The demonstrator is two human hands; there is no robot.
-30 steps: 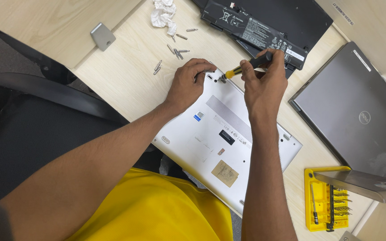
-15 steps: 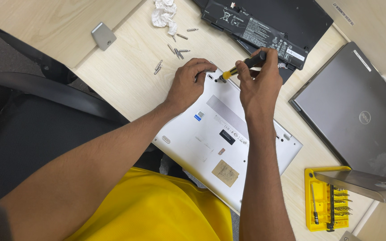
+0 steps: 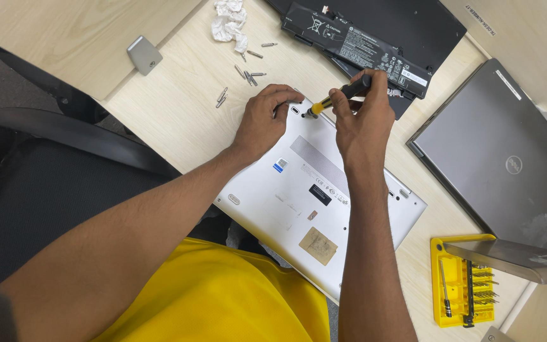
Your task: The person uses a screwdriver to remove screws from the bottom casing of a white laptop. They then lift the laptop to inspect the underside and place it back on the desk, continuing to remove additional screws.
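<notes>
Head view: pale wooden desk (image 3: 159,107) held an upturned silver laptop (image 3: 314,202) at its near edge; left hand (image 3: 264,120) pressed flat on the laptop's far corner, gripping nothing; right hand (image 3: 365,117) closed around a yellow-and-black screwdriver (image 3: 337,98), tip at that corner; loose screws (image 3: 248,76) lay just beyond; yellow bit case (image 3: 457,285) sat at right.

A repair bench: opened laptops (image 3: 324,202), loose screws (image 3: 248,76), bit set (image 3: 460,291).

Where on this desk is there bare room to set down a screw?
Bare wood lies left of the silver laptop, below the loose bits and small grey piece. It's crowded by the black battery, grey laptop and yellow bit case.
</notes>
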